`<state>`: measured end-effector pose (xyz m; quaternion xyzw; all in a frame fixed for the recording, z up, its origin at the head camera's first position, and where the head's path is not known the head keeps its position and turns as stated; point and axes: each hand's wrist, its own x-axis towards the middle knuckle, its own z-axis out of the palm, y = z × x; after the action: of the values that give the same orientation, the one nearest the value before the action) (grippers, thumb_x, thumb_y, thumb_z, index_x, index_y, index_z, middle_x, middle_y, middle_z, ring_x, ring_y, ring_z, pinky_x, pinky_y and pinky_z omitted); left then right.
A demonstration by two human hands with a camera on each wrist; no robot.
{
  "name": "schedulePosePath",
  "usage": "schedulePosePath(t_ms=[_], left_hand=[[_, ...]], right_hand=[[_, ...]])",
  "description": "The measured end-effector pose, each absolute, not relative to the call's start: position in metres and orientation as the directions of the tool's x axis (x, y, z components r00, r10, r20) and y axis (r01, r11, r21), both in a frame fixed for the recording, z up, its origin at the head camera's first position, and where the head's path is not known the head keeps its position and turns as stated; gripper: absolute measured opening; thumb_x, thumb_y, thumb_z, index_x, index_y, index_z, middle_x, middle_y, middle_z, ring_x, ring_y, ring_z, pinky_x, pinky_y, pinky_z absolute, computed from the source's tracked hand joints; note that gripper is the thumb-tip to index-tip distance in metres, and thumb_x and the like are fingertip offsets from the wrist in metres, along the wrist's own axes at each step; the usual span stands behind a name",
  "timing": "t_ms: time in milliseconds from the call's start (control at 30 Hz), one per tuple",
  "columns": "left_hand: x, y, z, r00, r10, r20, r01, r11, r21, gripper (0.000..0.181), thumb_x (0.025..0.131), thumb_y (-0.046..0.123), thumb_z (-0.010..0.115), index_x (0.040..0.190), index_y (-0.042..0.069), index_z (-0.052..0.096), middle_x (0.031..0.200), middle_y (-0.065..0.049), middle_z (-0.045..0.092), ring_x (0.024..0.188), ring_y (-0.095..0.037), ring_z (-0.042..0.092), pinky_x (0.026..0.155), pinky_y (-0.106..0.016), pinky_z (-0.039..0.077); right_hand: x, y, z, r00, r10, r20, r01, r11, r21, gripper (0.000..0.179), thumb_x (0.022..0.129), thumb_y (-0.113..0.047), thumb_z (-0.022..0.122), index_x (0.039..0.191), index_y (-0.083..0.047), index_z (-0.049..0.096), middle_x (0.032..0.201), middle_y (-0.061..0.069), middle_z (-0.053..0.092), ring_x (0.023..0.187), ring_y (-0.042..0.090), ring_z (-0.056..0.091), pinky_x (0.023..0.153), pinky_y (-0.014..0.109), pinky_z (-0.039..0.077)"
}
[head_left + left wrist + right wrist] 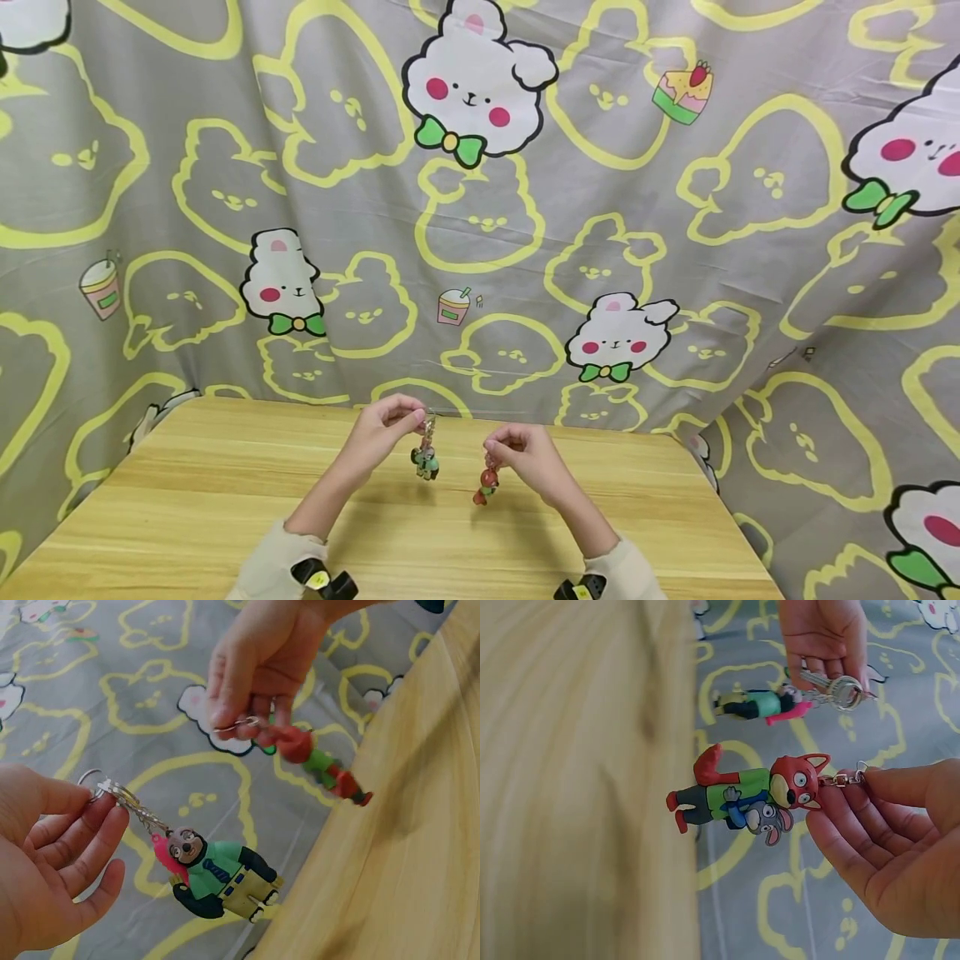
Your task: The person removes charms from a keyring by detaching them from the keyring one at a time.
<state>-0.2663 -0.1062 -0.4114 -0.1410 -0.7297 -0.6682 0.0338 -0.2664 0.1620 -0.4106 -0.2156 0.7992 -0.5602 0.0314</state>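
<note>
My left hand (378, 437) is raised over the table and pinches a metal ring (90, 780). Silver keys (124, 796) hang from it, along with a sloth keychain (225, 871) in a green shirt and blue tie, with a pink piece behind its head. To the right, my right hand (534, 458) pinches the metal clasp (861, 771) of a fox keychain (742, 791). This red fox wears a green shirt and carries a small grey rabbit (767, 815). Both figures dangle a short way apart, facing each other's side.
Below the hands lies a light wooden table (420, 550). Its far edge meets a grey cloth (495, 242) with yellow outlines and white cartoon animals, which also hangs along both sides. Dark wrist devices (324, 579) sit at the sleeves.
</note>
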Motion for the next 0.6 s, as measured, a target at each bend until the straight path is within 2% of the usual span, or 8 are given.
schedulePosePath(t_ms=[133, 400, 600], left_hand=[[-0.266, -0.111, -0.415, -0.956, 0.173, 0.236, 0.248, 0.048, 0.968, 0.030, 0.101, 0.015, 0.064, 0.117, -0.010, 0.063, 0.100, -0.011, 0.071, 0.089, -0.011, 0.069, 0.091, -0.026, 0.057], [-0.267, -0.120, -0.425, -0.945, 0.211, 0.250, 0.262, 0.034, 0.964, 0.027, 0.102, 0.016, 0.063, 0.114, -0.007, 0.065, 0.092, 0.001, 0.069, 0.086, -0.009, 0.068, 0.087, -0.025, 0.057], [-0.265, -0.123, -0.428, -0.940, 0.234, 0.249, 0.263, 0.030, 0.964, 0.029, 0.102, 0.016, 0.063, 0.116, -0.010, 0.064, 0.091, 0.003, 0.069, 0.085, -0.008, 0.068, 0.089, -0.031, 0.058]], right_hand=[[-0.261, 0.163, -0.418, -0.915, -0.364, 0.172, -0.291, 0.302, -0.908, 0.015, 0.097, -0.007, 0.067, 0.096, 0.007, 0.072, 0.085, 0.024, 0.073, 0.073, 0.014, 0.070, 0.071, 0.034, 0.062], [-0.257, 0.160, -0.428, -0.937, -0.315, 0.147, -0.247, 0.305, -0.920, 0.015, 0.097, -0.007, 0.068, 0.094, 0.007, 0.072, 0.080, 0.019, 0.073, 0.070, 0.013, 0.070, 0.065, 0.028, 0.061], [-0.260, 0.157, -0.433, -0.957, -0.265, 0.120, -0.204, 0.317, -0.926, 0.018, 0.098, -0.007, 0.067, 0.096, 0.011, 0.070, 0.080, 0.017, 0.073, 0.071, 0.016, 0.071, 0.066, 0.032, 0.062]])
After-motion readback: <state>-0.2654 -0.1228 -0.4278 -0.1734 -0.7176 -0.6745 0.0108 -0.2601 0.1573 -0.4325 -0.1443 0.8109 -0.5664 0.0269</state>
